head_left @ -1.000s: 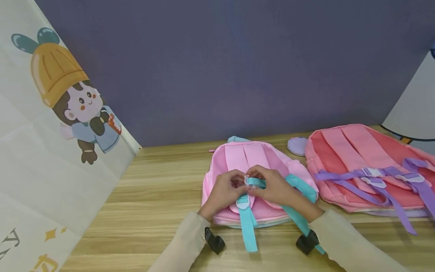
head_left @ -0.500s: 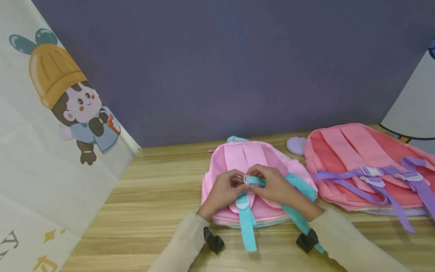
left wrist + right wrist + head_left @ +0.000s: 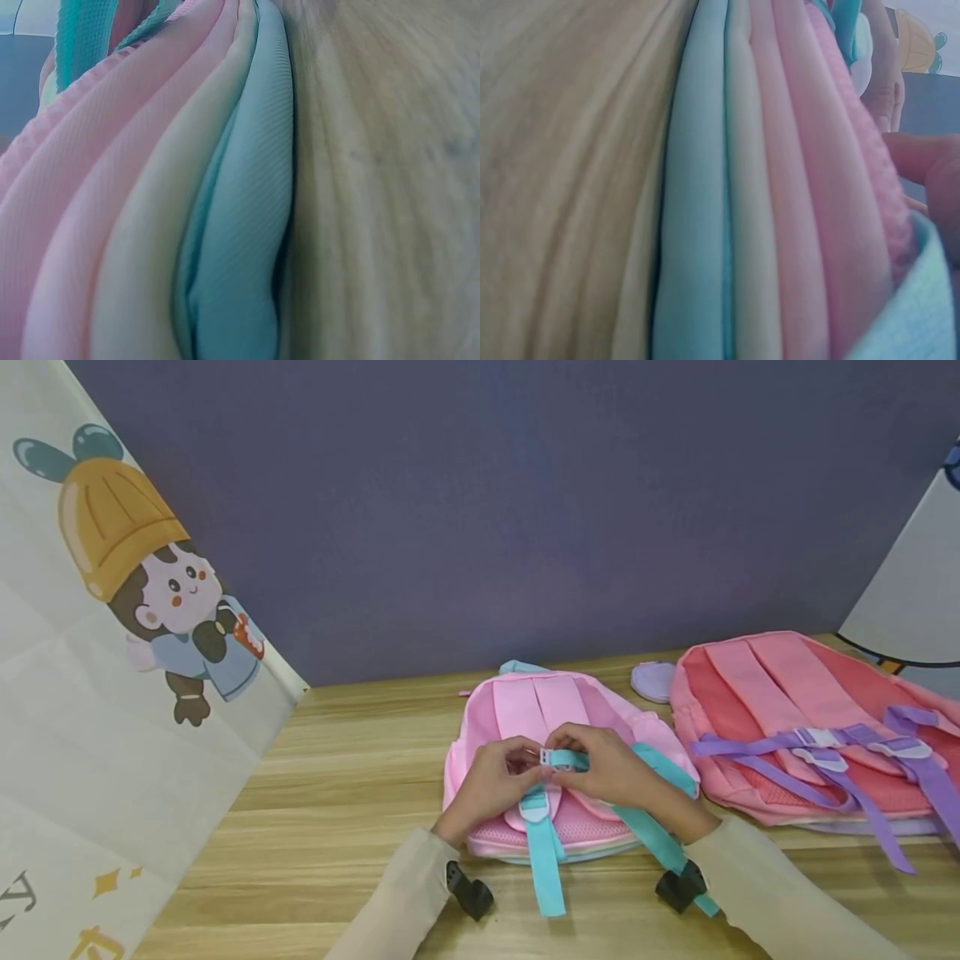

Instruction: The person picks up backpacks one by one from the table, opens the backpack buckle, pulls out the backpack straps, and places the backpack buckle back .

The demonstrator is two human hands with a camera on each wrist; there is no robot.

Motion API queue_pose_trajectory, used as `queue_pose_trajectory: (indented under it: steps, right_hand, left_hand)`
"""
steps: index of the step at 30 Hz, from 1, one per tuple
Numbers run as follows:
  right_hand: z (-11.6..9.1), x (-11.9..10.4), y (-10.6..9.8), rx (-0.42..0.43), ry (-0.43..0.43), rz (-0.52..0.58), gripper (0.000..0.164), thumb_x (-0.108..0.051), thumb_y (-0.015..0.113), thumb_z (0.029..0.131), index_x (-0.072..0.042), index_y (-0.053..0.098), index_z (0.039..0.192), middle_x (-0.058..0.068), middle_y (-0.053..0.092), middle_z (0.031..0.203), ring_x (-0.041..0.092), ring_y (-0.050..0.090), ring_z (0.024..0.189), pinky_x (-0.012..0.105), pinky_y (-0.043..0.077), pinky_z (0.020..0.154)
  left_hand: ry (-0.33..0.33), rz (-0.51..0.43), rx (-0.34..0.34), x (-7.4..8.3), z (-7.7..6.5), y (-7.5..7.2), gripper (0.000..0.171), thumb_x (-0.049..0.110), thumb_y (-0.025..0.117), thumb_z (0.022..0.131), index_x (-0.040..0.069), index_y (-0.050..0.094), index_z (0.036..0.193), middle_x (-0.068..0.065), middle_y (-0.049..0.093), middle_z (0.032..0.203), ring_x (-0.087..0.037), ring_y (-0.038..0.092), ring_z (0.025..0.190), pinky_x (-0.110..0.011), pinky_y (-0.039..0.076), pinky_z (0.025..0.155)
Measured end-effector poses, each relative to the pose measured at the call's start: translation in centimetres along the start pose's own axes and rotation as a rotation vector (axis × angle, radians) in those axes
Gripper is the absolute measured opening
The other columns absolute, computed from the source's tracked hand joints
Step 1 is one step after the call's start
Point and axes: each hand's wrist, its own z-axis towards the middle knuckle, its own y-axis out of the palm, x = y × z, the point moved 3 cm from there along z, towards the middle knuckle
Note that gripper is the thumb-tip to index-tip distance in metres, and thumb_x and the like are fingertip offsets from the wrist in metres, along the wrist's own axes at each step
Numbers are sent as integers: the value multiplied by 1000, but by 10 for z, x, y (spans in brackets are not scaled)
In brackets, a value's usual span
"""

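Note:
A small pink backpack (image 3: 517,706) lies on the table, its padded shoulder straps facing up. Over its lower middle, my left hand (image 3: 501,772) and right hand (image 3: 607,768) meet at a small white plastic buckle (image 3: 546,757). My right thumb and fingers pinch it together with the teal webbing strap (image 3: 570,761). The left thumb and index finger pinch at the buckle's left side, and the part between them is mostly hidden. Below them sits a white strap adjuster (image 3: 535,808) with a teal tail hanging forward. The right wrist view catches my right fingers (image 3: 922,161) beside the bag.
To the right lies a larger coral backpack (image 3: 780,727) with purple straps (image 3: 877,810) and white buckles, close against the pink one. A lilac round pouch (image 3: 652,682) sits behind them. A dark panel (image 3: 480,527) rises at the back, and a printed white sheet (image 3: 75,710) stands left.
Both hands stay at the buckle, which turns slightly in the right fingers. The view shifts a little; the backpacks stay in place.

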Motion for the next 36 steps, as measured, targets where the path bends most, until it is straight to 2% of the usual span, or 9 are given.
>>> queue_pose_trajectory:
  steps: [9,20,28,36]
  right_hand:
    - [-2,2,-1,11,-3,-15,23,-13,78,78,-10,65,98,-1,68,92,15,63,88,34,52,80]
    - [-2,2,-1,8,-3,-3,22,-17,78,78,-11,66,97,-3,68,91,13,63,87,33,52,81]
    - [-2,1,-2,0,-42,-13,22,-13,78,78,-11,66,96,-3,68,91,11,60,84,29,51,78]
    - [-2,0,-4,-33,-27,-29,23,-14,79,77,-14,66,96,-7,66,90,7,58,83,27,51,78]
  left_hand:
    - [9,54,-24,0,0,-1,18,12,73,82,5,70,99,-5,70,86,-4,54,71,-18,46,65]
    - [-13,77,-45,-1,-1,-1,21,17,73,82,6,70,100,-4,67,85,-5,54,74,-19,46,68]
    - [-4,70,-71,-2,0,-3,15,5,58,89,2,68,100,-9,68,88,-6,52,73,-19,45,67]
    - [-36,73,-76,-2,-1,-3,12,7,55,91,3,66,95,-7,64,84,-6,50,72,-18,43,67]
